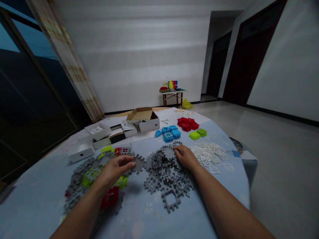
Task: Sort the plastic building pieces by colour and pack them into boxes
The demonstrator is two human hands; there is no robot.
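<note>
My left hand (117, 168) pinches a grey toothed piece (139, 164) between thumb and fingers, above the table. Under and beside that hand spreads a mixed pile of grey, lime and red pieces (92, 174). In the middle lies a heap of grey toothed pieces (165, 176), some solid and some with window-like openings. My right hand (183, 156) rests at the heap's upper right edge, its fingers bent together at a grey piece (168, 152); whether it grips that piece is hard to make out.
White thin frames (209, 154) lie to the right. Behind are red pieces (187, 124), lime pieces (198, 133) and blue pieces (170, 133). An open cardboard box (149, 124) and smaller white boxes (81, 149) stand at the back left. A small table (174, 91) stands by the wall.
</note>
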